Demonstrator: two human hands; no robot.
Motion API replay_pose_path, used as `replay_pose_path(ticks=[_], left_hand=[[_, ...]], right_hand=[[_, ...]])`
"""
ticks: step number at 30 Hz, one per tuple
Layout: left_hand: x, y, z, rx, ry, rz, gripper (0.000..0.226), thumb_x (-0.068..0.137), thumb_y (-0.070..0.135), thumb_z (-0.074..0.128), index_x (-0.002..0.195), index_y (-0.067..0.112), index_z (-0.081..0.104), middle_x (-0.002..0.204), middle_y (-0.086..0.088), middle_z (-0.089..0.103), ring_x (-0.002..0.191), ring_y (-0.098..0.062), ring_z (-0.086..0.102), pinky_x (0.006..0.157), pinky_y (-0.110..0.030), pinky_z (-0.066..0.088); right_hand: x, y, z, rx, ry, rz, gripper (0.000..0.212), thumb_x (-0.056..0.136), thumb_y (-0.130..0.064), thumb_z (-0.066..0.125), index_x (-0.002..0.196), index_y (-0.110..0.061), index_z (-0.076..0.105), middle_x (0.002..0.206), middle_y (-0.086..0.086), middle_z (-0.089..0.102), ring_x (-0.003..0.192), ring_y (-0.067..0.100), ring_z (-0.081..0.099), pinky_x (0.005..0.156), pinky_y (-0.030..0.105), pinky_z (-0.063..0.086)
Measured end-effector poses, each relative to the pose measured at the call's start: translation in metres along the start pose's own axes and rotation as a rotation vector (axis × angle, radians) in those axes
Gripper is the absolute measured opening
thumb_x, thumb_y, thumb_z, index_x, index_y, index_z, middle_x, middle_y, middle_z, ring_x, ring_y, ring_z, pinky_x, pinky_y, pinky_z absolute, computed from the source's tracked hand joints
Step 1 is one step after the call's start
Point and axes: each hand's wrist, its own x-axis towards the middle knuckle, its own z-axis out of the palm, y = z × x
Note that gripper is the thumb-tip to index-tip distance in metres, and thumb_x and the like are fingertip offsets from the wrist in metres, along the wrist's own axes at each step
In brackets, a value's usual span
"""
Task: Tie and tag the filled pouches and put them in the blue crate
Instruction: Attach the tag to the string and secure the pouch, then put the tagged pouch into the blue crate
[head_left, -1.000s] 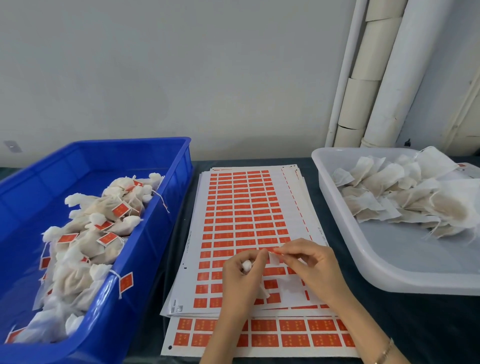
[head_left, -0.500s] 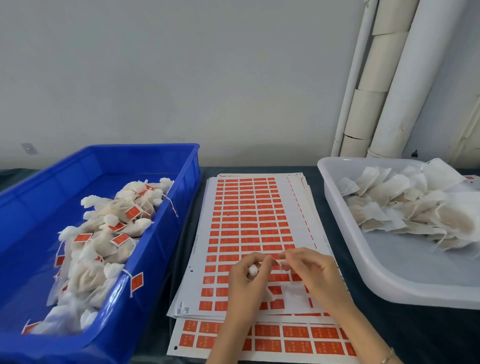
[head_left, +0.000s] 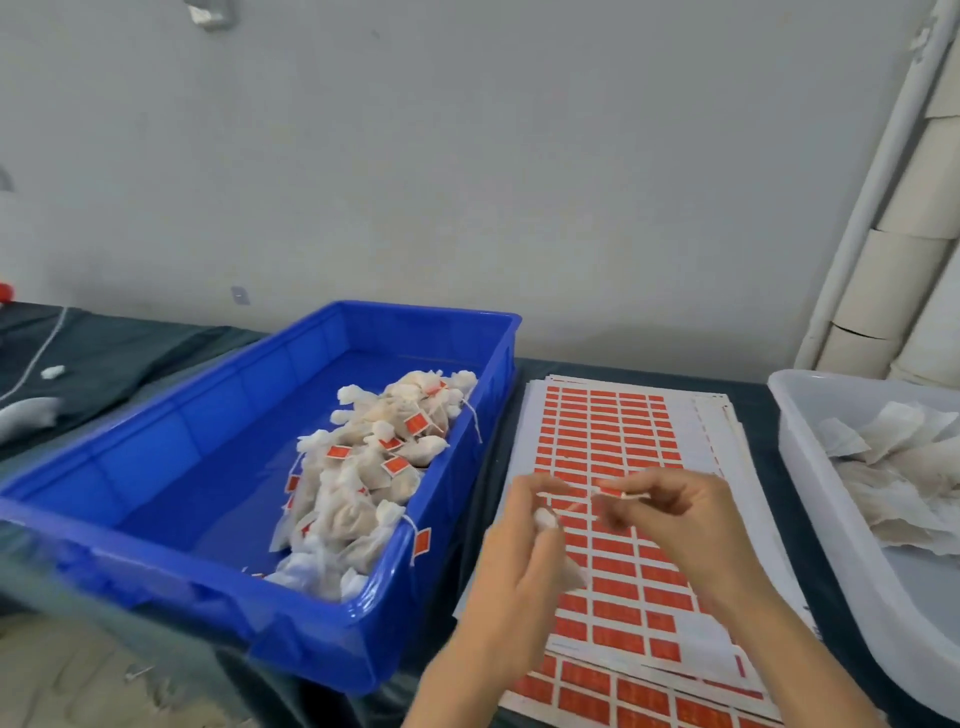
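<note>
My left hand (head_left: 514, 561) hangs above the sheets of red labels (head_left: 608, 431), its grip clamped around a small filled pouch (head_left: 545, 519); only the pouch's white gathered top shows past my fingers. My right hand (head_left: 675, 519) is just beside it, its grip pinched together on a red tag (head_left: 613, 492). A thin string seems to run between the two, though motion blur makes this hard to confirm.

To the left on the dark desk (head_left: 119, 353) stands the blue crate (head_left: 260, 623). A heap of tied, tagged pouches (head_left: 363, 483) lies along its right side, and much of its floor is bare.

At the right edge, a white tray (head_left: 800, 457) holds flat, untied pouches (head_left: 893, 467) that carry no tags.

I judge the task part done. This pouch looks nearly finished and is not yet in the crate, and the tray's pouches remain to be tied and tagged.
</note>
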Motion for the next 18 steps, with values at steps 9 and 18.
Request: replay_pose_path(ticks=[9, 18], left_hand=[[0.036, 0.041, -0.147, 0.516, 0.263, 0.022, 0.025, 0.089, 0.004, 0.055, 0.103, 0.024, 0.055, 0.083, 0.011, 0.068, 0.074, -0.004, 0.064, 0.059, -0.015, 0.049], [0.067, 0.013, -0.192, 0.721, 0.117, -0.199, 0.021, 0.087, 0.008, 0.064, 0.089, 0.029, 0.066, 0.077, 0.005, 0.072, 0.069, -0.008, 0.064, 0.062, -0.022, 0.050]], right_hand=[[0.059, -0.066, 0.101, 0.026, -0.351, -0.153, 0.020, 0.089, -0.024, 0.065, 0.106, -0.029, 0.072, 0.085, -0.020, 0.071, 0.082, 0.000, 0.067, 0.072, 0.012, 0.052], [0.064, -0.057, 0.166, -0.455, -0.356, -0.328, 0.022, 0.093, -0.021, 0.056, 0.099, -0.012, 0.075, 0.095, 0.007, 0.072, 0.085, 0.021, 0.064, 0.082, 0.038, 0.052]])
